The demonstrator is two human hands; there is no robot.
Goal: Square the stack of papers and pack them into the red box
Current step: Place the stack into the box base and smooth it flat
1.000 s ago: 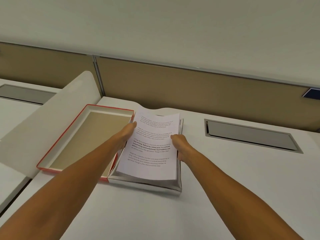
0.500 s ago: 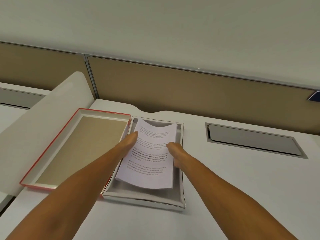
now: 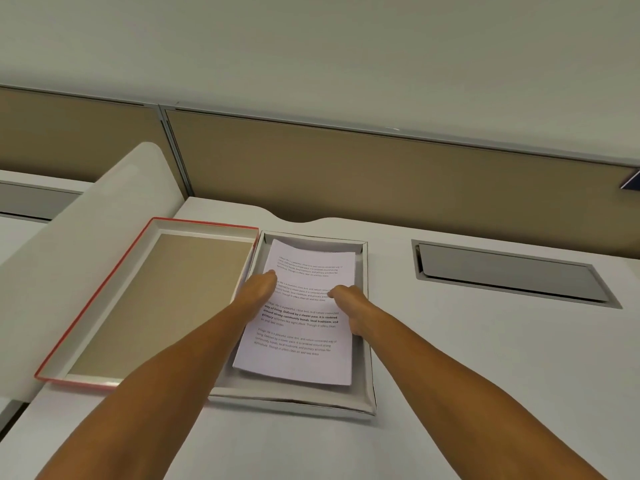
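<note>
A stack of printed white papers [image 3: 304, 344] lies inside a shallow grey-white box half [image 3: 370, 358] on the desk, slightly skewed, with its far end curling up. My left hand [image 3: 258, 291] grips the stack's left edge, thumb on top. My right hand [image 3: 349, 303] grips the right edge. Touching the grey half on its left sits the red-rimmed box half [image 3: 94, 297], with a tan floor and nothing in it.
A white curved divider panel [image 3: 86, 237] rises left of the red-rimmed half. A recessed grey cable hatch [image 3: 509, 271] is set into the white desk [image 3: 485, 375] to the right. A tan partition wall [image 3: 381, 174] runs along the desk's far edge.
The stack went down from above the grey box half into it, both hands staying on its side edges. The view tilted down, so both box halves appear larger.
</note>
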